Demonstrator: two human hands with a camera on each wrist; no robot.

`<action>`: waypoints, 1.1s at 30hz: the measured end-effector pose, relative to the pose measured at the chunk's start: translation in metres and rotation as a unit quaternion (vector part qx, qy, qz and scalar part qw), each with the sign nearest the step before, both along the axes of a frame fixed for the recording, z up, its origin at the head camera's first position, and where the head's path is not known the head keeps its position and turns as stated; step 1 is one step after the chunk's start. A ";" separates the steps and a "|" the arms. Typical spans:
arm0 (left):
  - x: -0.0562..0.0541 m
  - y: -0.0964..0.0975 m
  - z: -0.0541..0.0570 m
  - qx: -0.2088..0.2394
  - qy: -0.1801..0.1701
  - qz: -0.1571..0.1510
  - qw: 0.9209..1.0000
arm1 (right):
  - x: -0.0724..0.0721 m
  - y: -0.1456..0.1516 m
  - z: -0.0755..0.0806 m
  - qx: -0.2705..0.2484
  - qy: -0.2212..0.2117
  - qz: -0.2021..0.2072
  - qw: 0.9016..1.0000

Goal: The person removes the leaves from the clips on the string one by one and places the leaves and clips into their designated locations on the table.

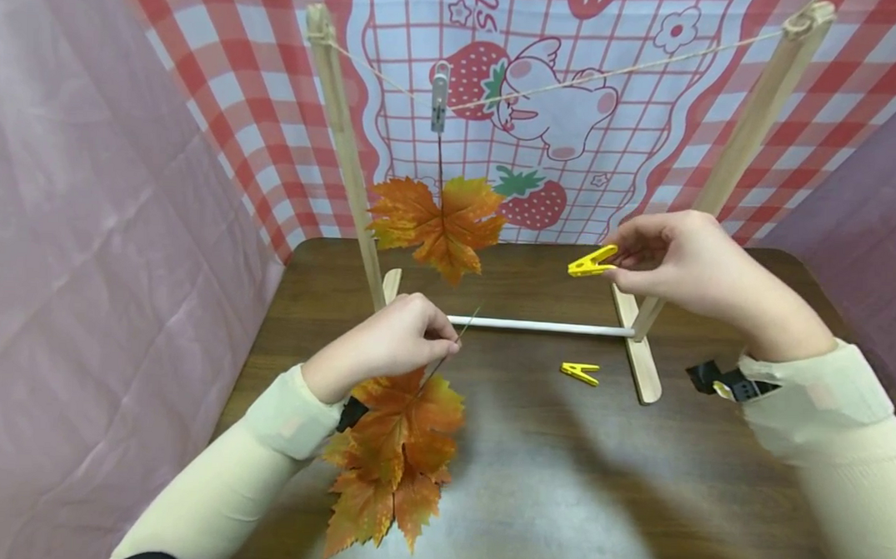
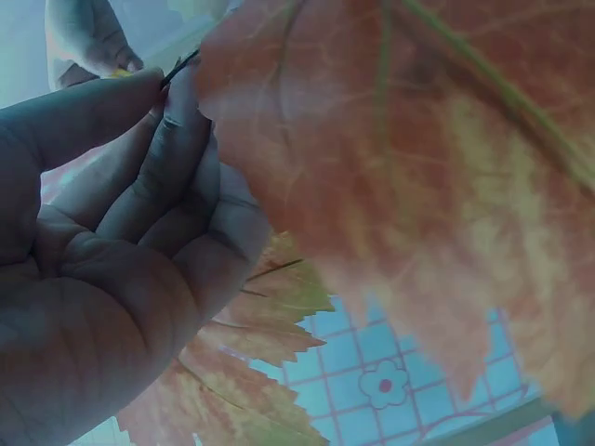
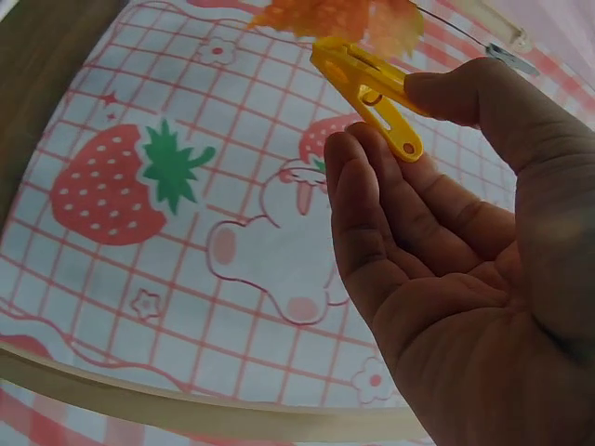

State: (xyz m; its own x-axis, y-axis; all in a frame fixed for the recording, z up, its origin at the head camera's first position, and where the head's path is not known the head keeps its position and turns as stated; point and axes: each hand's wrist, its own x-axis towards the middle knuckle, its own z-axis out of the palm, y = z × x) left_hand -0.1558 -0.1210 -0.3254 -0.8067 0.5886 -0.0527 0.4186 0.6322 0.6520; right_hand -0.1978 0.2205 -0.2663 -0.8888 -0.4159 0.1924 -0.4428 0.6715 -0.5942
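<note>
My left hand [image 1: 400, 336] pinches the thin stem of an orange maple leaf [image 1: 400, 419] between thumb and fingertips; the blade hangs below the hand. In the left wrist view that leaf [image 2: 400, 186] fills much of the right side. Underneath it in the head view lies another orange leaf [image 1: 370, 510]. Out to the right, my right hand [image 1: 681, 260] holds a yellow clothespin [image 1: 591, 262] by its handle ends, thumb on one arm and fingers on the other. The right wrist view shows this clothespin [image 3: 367, 98] with its tip pointing away from the palm.
A string [image 1: 630, 69] runs between two wooden posts [image 1: 344, 150]. From it a grey clothespin [image 1: 439, 100] hangs another maple leaf [image 1: 439, 225] by its stem. A white rod [image 1: 543, 326] joins the posts low down. Another yellow clothespin [image 1: 581, 372] lies on the wooden table [image 1: 513, 499].
</note>
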 end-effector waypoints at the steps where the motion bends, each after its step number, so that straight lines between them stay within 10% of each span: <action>1: 0.000 -0.001 -0.001 -0.001 -0.004 -0.002 1.000 | 0.000 0.000 -0.002 0.005 -0.002 -0.001 1.000; 33: 0.011 0.003 -0.064 -0.071 -0.038 -0.062 0.995 | 0.005 0.006 -0.099 0.022 -0.087 0.054 0.995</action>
